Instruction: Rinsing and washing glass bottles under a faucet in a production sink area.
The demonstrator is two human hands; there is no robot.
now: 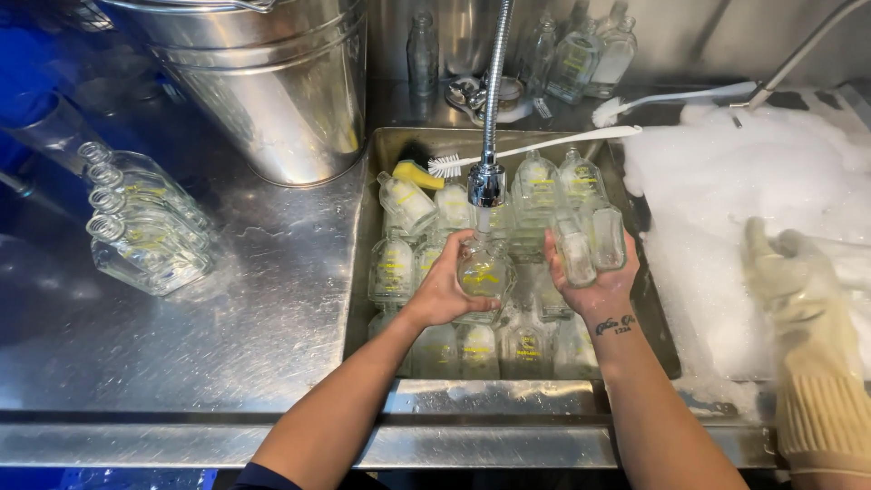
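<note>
My left hand grips a small clear glass bottle with yellow print, held upright with its mouth right under the faucet nozzle. My right hand holds two more clear bottles side by side, just right of the faucet. Both hands hover over a steel sink basin filled with several similar bottles.
Several rinsed bottles lie in a row on the steel counter at left, beside a large metal bucket. White bottle brushes rest on the basin's far edge. A co-worker's gloved hand reaches into the foamy right basin. More bottles stand at the back.
</note>
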